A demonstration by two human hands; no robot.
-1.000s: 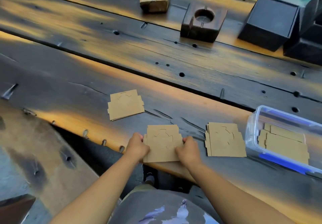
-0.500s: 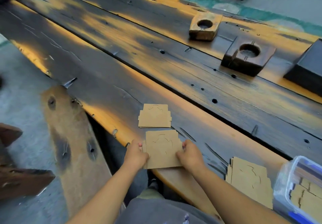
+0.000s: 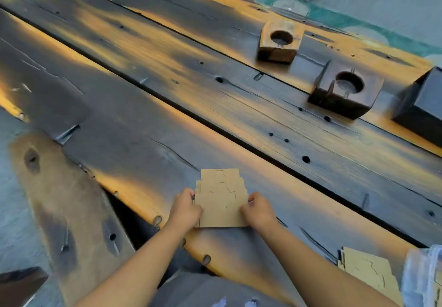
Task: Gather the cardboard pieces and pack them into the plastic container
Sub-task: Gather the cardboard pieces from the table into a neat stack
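A stack of tan cardboard pieces [image 3: 221, 199] with cut curves lies on the dark wooden table near its front edge. My left hand [image 3: 185, 207] grips the stack's left side and my right hand [image 3: 259, 210] grips its right side. The stack now overlaps the pile that lay further back, whose top edge shows above it. Another cardboard stack [image 3: 368, 275] lies at the bottom right. Beside it, the clear plastic container [image 3: 423, 280] is cut off by the frame's right edge.
Two wooden blocks with round holes [image 3: 278, 41] [image 3: 345, 89] and a dark box [image 3: 423, 106] stand at the back right. A gap runs between the table planks [image 3: 215, 130]. A wooden bench [image 3: 71, 201] sits lower left, below the table edge.
Both hands slid the held stack forward onto the farther pile, merging the two. The camera view swung left, pushing the container and right stack to the frame edge.
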